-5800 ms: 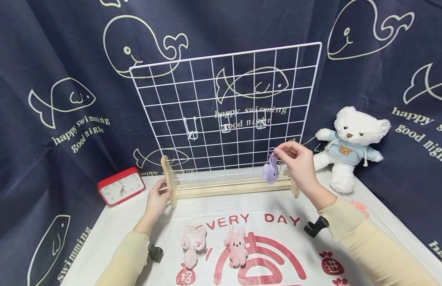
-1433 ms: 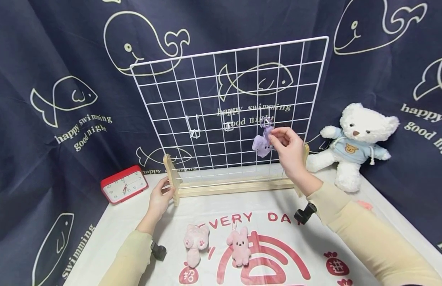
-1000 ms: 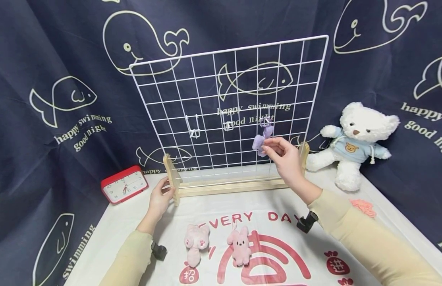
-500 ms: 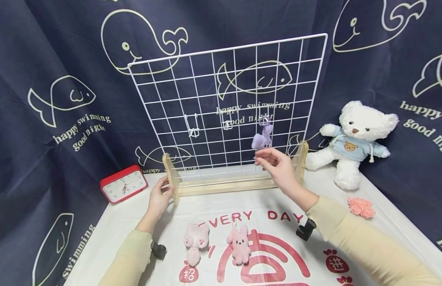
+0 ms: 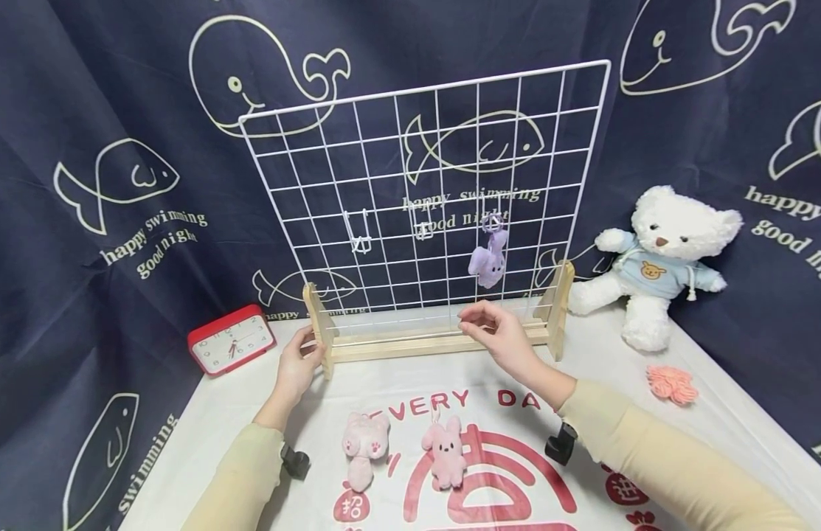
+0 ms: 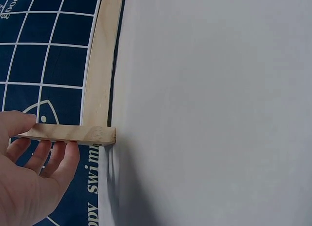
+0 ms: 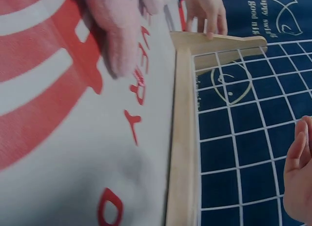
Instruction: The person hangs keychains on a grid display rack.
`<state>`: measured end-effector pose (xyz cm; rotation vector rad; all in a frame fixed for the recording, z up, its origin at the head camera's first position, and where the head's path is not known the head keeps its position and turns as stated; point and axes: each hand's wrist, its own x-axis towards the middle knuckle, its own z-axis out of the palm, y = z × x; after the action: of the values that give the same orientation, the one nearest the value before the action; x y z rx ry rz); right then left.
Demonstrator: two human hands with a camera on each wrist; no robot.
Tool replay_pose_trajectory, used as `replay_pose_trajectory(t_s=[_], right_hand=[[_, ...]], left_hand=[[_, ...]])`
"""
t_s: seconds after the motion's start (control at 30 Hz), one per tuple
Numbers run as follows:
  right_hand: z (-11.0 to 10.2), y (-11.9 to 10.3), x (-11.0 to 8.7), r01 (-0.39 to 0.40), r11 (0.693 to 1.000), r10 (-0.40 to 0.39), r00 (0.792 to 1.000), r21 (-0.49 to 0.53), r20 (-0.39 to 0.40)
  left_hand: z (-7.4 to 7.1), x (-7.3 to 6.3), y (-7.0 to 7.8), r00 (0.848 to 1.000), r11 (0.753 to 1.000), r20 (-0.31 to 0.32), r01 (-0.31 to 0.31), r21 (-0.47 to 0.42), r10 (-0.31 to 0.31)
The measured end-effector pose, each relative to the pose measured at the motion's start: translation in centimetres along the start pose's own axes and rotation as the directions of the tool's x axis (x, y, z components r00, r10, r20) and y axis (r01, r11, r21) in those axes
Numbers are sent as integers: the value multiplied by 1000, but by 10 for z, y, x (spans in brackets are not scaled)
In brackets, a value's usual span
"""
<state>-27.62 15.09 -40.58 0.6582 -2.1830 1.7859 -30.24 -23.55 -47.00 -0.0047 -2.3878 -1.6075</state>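
Observation:
A purple plush keychain hangs by its ring from the rightmost white hook on the wire grid rack. Below it in the head view is my right hand, fingers loosely bent, holding nothing. My left hand grips the wooden side foot of the rack between thumb and fingers, as the left wrist view shows. Two more white hooks, a left hook and a middle hook, bear nothing. On the table in front lie a pink plush keychain with paw prints and a pink plush rabbit keychain.
To the left of the rack stands a red alarm clock. A white teddy bear in a blue top sits to the right, with a coral-coloured knitted-looking piece in front of it. A dark blue printed curtain hangs behind.
My right hand brought the purple plush up to the right hook, let go of it and drew down away from it. My left hand has stayed on the wooden foot.

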Motion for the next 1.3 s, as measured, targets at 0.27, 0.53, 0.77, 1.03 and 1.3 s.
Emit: replay_pose_trajectory(t_s=[0.27, 0.53, 0.77, 1.03, 1.3], right_hand=[[10, 11, -8, -35, 998, 39, 997, -60, 61], [22, 26, -20, -37, 993, 58, 981, -113, 188], [31, 39, -34, -36, 990, 73, 957, -136, 282], [40, 45, -43, -72, 985, 124, 927, -157, 355], [47, 51, -47, -94, 969, 174, 917, -229, 359]], left_hand=[[1, 0, 2, 1000, 1000, 7, 17, 12, -17], [0, 0, 0, 1000, 999, 3, 31, 10, -31], [-1, 0, 0, 1000, 1000, 5, 28, 10, -28], [0, 1, 2, 999, 999, 12, 38, 6, -39], [0, 0, 2, 999, 999, 4, 33, 8, -33]])
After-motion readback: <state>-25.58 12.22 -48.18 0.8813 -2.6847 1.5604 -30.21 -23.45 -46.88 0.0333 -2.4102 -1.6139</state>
